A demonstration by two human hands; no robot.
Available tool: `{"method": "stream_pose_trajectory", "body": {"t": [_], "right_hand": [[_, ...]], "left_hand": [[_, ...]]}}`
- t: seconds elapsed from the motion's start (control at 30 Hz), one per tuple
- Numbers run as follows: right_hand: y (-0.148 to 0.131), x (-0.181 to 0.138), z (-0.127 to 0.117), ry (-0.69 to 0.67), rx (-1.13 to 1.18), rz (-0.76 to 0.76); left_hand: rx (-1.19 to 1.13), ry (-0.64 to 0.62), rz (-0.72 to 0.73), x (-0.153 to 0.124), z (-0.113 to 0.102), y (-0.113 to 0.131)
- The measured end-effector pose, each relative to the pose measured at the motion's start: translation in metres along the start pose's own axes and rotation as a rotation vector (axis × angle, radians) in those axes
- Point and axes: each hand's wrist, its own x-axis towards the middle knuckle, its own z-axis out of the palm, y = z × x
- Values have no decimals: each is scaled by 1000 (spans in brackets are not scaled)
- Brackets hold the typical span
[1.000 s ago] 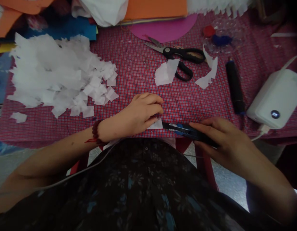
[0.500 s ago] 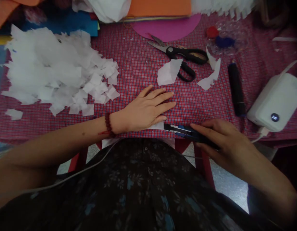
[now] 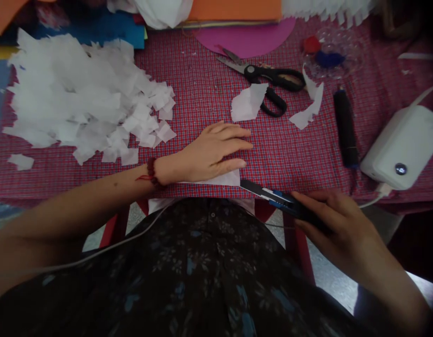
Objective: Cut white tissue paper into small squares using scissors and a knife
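Note:
My left hand (image 3: pixel 212 152) lies palm down with its fingers stretched out, over a white strip of paper (image 3: pixel 225 179) near the table's front edge. Much of that strip is hidden beneath the hand. My right hand (image 3: pixel 337 217) grips a utility knife (image 3: pixel 286 202) with a dark body and blue parts. Its dark blade points left, the tip at the right end of the strip. A large heap of white paper pieces (image 3: pixel 72 98) lies to the left of my left hand. Black-handled scissors (image 3: pixel 262 75) rest beyond it, partly under a torn paper piece (image 3: pixel 248 103).
At the right are a white power bank (image 3: pixel 402 145) with a cable plugged in and a black cylindrical object (image 3: pixel 345 128). Behind lie a curved paper scrap (image 3: pixel 309 112), a clear dish (image 3: pixel 346 61) with red and blue items, a pink sheet (image 3: pixel 248 40) and orange sheets (image 3: pixel 234 10).
The knife and my right hand have moved slightly right and down. My left hand has shifted slightly up, its fingers less spread, and more of the strip shows.

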Motion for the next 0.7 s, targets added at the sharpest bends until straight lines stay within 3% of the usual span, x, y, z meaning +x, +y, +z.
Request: {"method": "stream_pose_trajectory", "body": {"t": [0.13, 0.3, 0.5, 0.7], "right_hand": [[2, 3, -1, 1, 24, -4], [2, 8, -1, 19, 14, -35], [3, 15, -1, 23, -50, -90], [1, 18, -4, 27, -68, -108]], "left_hand": [[-125, -11, 95, -3, -13, -3], [-39, -68, 110, -11, -19, -1], [56, -47, 81, -19, -13, -5], [-19, -57, 70, -12, -10, 3]]}}
